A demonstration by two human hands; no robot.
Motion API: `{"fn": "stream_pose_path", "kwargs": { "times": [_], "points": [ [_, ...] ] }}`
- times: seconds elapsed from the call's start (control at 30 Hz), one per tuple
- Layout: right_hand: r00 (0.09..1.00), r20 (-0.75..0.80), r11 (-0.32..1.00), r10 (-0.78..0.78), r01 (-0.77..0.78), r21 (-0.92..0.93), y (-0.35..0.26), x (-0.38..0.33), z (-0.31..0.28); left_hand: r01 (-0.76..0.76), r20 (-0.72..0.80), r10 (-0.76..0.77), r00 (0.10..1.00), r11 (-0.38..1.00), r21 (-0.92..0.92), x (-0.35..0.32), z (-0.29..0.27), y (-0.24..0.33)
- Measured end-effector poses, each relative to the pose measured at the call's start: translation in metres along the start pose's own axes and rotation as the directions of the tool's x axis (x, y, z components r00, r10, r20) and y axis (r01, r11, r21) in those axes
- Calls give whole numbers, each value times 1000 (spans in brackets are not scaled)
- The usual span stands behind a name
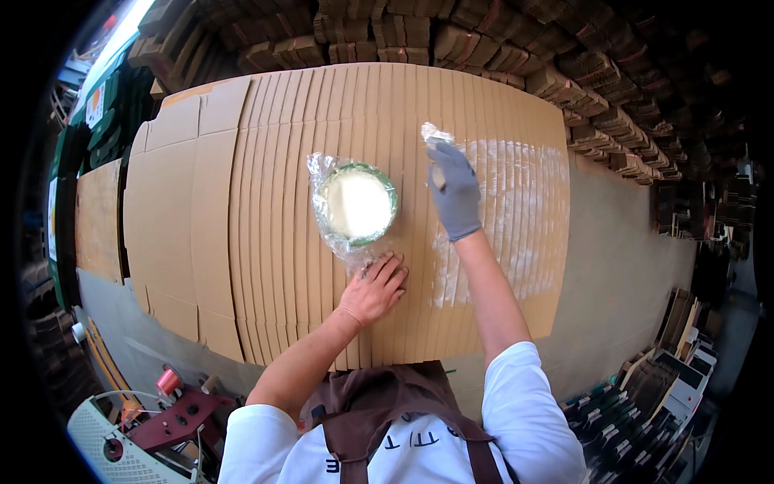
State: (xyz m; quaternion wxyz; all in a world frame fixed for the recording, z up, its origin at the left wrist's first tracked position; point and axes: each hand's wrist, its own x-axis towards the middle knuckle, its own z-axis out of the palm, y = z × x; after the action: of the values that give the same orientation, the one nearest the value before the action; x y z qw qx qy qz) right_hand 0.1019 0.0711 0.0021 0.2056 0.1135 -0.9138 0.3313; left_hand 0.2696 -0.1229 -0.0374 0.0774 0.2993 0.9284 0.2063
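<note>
Glue-spreading is the step in hand, as far as the view shows: a fanned stack of flat cardboard blanks (266, 202) lies shingled across the surface, each brown edge strip exposed, and a whitish smear (516, 202) already covers the strips to the right of the glue bowl (355, 203). That bowl — green-rimmed, full of pale paste, lined with a crinkled clear plastic bag (322, 173) — sits on the blanks near the middle of the fan.

The right hand (453, 189), in a grey glove, is closed around a small applicator with a bit of plastic at its tip (435, 137), just right of the bowl and level with its far rim. What kind of applicator it is I cannot tell. The left hand (375, 289) is bare and holds nothing; it rests flat, fingers spread, on the blanks just nearer the person than the bowl, touching the trailing plastic.

To do this well, I judge that the flat left hand should keep pressing so the shingled strips do not slide, while the right draws long, even strokes along the strips and reloads from the bowl before the film thins. The strips left of the bowl look dry — paste should stay on the exposed edges only.

Stacked cardboard bundles (484, 40) rise beyond the bowl; a red machine (173, 415) stands nearer and to its left.
</note>
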Motion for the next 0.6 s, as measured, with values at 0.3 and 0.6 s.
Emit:
{"fn": "stream_pose_path", "kwargs": {
  "times": [0.3,0.6],
  "points": [
    [996,34,993,80,-83,85,48,4,-7,10,24,-9,1000,1000,-9,2,3,1],
    [973,-15,972,232,-231,42,76,10,-27,21,59,-23,998,999,43,2,4,2]
  ]
}}
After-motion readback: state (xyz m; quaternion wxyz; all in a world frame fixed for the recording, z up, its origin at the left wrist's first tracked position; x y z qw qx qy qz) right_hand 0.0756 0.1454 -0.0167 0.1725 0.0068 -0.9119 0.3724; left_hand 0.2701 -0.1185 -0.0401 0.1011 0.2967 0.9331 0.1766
